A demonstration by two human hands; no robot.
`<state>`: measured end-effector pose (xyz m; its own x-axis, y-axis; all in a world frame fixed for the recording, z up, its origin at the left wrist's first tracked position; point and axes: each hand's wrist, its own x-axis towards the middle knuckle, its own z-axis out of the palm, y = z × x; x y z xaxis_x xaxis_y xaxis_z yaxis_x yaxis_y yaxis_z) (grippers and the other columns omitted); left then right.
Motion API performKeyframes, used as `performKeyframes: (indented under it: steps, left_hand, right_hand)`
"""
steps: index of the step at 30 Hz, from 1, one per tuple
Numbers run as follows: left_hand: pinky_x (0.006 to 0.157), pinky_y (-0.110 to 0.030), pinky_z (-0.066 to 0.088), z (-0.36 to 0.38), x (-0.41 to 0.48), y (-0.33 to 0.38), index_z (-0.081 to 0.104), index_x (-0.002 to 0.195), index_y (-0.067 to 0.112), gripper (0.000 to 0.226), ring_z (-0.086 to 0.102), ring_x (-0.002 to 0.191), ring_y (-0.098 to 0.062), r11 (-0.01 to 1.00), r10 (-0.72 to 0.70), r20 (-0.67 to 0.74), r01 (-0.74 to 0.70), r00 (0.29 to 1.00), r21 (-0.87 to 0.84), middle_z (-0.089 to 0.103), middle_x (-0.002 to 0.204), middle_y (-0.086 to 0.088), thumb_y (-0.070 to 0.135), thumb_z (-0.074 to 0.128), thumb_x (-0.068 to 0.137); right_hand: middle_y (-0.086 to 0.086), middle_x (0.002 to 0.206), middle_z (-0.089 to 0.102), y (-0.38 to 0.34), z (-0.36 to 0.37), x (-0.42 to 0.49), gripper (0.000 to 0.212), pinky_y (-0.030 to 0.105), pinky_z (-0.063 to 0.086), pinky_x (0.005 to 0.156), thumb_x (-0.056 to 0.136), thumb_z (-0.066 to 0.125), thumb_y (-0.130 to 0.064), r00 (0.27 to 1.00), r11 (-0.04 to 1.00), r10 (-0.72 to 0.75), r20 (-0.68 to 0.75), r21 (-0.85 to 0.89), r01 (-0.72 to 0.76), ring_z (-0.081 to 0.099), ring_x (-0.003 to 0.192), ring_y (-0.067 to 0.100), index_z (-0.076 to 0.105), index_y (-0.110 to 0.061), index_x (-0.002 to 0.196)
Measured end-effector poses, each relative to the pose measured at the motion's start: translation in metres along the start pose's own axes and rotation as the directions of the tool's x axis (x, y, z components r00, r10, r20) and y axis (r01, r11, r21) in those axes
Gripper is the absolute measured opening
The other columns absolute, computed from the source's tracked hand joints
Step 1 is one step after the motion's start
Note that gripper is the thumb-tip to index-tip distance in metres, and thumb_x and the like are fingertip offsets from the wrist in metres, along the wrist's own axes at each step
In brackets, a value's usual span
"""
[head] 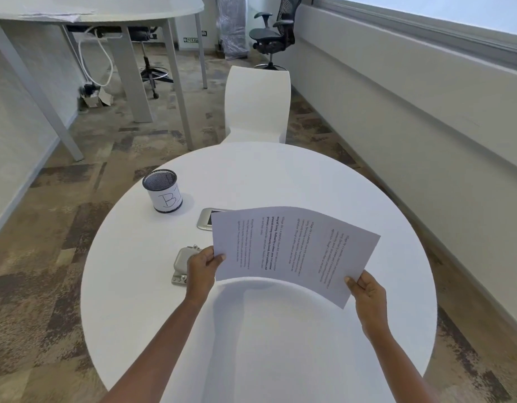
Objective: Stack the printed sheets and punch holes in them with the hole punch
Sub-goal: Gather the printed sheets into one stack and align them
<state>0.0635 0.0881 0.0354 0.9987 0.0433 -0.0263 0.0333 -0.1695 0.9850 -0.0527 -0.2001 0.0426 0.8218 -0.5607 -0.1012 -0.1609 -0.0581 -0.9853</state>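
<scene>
Round white table (280, 175) in foreground. Black mesh pen cup (164, 193) upright on left part, white label marked "B1". Silver flat device (204, 221) with dark screen just right of cup, partly hidden. White chair (257, 103) at far table edge. Grey desk (111, 10) far left; black stool (148, 53) and white cable (104, 56) beneath, cardboard box (95, 98) on floor. Black office chair (273, 36) and plastic-wrapped bundle (231, 27) by far wall. Exit sign (191, 40) low on wall. Brown patterned carpet (47, 228).

One head-worn camera on me faces forward and down, near my left hand (201, 270), right hand (367, 292) and round table (280, 175).
</scene>
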Motion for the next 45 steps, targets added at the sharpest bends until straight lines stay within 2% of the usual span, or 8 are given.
performKeyframes:
  steps: [9, 17, 21, 23, 26, 31, 38, 45]
  left_hand:
    - [0.073, -0.019, 0.054, 0.008, -0.013, 0.008, 0.062, 0.110, 0.007, 0.027, 0.060, 0.089, -0.022, 0.983, -0.103, 0.084, 0.115, 0.991, -0.146, 0.064, 0.101, -0.008, -0.006, 0.050, 0.089]
    - [0.056, -0.022, 0.047, 0.036, -0.030, 0.018, 0.059, 0.114, -0.003, 0.026, 0.053, 0.065, -0.013, 0.849, -0.406, 0.004, 0.379, 0.914, -0.369, 0.062, 0.088, -0.007, -0.006, 0.045, 0.092]
    - [0.041, -0.010, 0.048, 0.051, -0.043, 0.017, 0.055, 0.119, -0.004, 0.027, 0.053, 0.066, -0.013, 0.719, -0.539, 0.037, 0.483, 0.841, -0.499, 0.059, 0.079, -0.001, -0.003, 0.046, 0.093]
    - [0.039, -0.011, 0.048, 0.056, -0.050, 0.018, 0.053, 0.121, -0.005, 0.029, 0.053, 0.067, -0.014, 0.675, -0.573, 0.050, 0.505, 0.818, -0.539, 0.058, 0.079, -0.003, -0.003, 0.045, 0.094]
    - [0.040, -0.013, 0.050, 0.062, -0.059, 0.018, 0.052, 0.122, -0.004, 0.030, 0.057, 0.078, -0.023, 0.635, -0.601, 0.051, 0.515, 0.798, -0.576, 0.060, 0.089, -0.010, -0.004, 0.044, 0.094]
    - [0.062, -0.027, 0.057, 0.069, -0.070, 0.017, 0.050, 0.126, 0.000, 0.033, 0.052, 0.101, -0.027, 0.547, -0.639, 0.088, 0.532, 0.764, -0.646, 0.055, 0.110, -0.015, -0.004, 0.043, 0.094]
    - [0.087, -0.040, 0.046, 0.068, -0.082, 0.006, 0.049, 0.123, -0.007, 0.030, 0.058, 0.082, -0.028, 0.458, -0.711, 0.170, 0.632, 0.683, -0.625, 0.061, 0.092, -0.013, -0.006, 0.043, 0.093]
    - [0.041, -0.019, 0.051, 0.029, -0.057, -0.008, 0.057, 0.111, -0.002, 0.022, 0.058, 0.068, -0.026, 0.512, -0.707, 0.102, 0.607, 0.699, -0.608, 0.063, 0.086, -0.015, 0.003, 0.052, 0.091]
  right_hand:
    - [0.009, 0.100, 0.065, 0.004, 0.000, 0.004, 0.021, 0.036, 0.045, 0.081, 0.089, 0.048, 0.001, 0.996, 0.985, 0.021, -0.089, -0.171, -0.036, 0.060, 0.101, 0.033, 0.057, -0.014, 0.101]
    - [0.020, 0.151, 0.027, 0.002, 0.017, -0.003, 0.067, 0.041, 0.020, 0.117, 0.092, 0.051, -0.031, 0.914, 0.930, 0.312, -0.257, -0.116, -0.350, 0.026, 0.140, 0.030, 0.022, 0.002, 0.142]
    - [0.002, 0.098, 0.051, -0.007, 0.042, -0.014, 0.041, 0.035, 0.036, 0.100, 0.084, 0.051, -0.050, 0.850, 0.829, 0.526, -0.040, 0.247, -0.502, 0.052, 0.093, 0.018, 0.051, -0.014, 0.104]
    - [0.004, 0.079, 0.042, -0.014, 0.053, -0.019, 0.029, 0.035, 0.041, 0.093, 0.088, 0.052, -0.041, 0.840, 0.772, 0.537, 0.073, 0.359, -0.525, 0.048, 0.078, 0.018, 0.050, -0.013, 0.094]
    - [0.013, 0.104, 0.061, -0.024, 0.065, -0.023, 0.028, 0.039, 0.046, 0.094, 0.094, 0.048, -0.026, 0.870, 0.772, 0.465, 0.164, 0.407, -0.489, 0.058, 0.099, 0.028, 0.055, -0.006, 0.112]
    - [0.016, 0.116, 0.059, -0.025, 0.077, -0.022, 0.026, 0.039, 0.049, 0.088, 0.094, 0.043, -0.003, 0.897, 0.827, 0.440, 0.046, 0.369, -0.425, 0.058, 0.101, 0.029, 0.052, -0.003, 0.119]
    - [0.018, 0.120, 0.060, -0.004, 0.070, -0.018, 0.028, 0.043, 0.050, 0.083, 0.088, 0.048, 0.004, 0.859, 0.857, 0.503, -0.088, 0.177, -0.484, 0.058, 0.099, 0.032, 0.056, -0.001, 0.114]
    - [0.023, 0.099, 0.062, 0.002, 0.032, -0.013, 0.024, 0.038, 0.043, 0.075, 0.089, 0.047, 0.004, 0.880, 0.881, 0.473, 0.046, -0.018, -0.472, 0.054, 0.086, 0.025, 0.059, 0.001, 0.110]
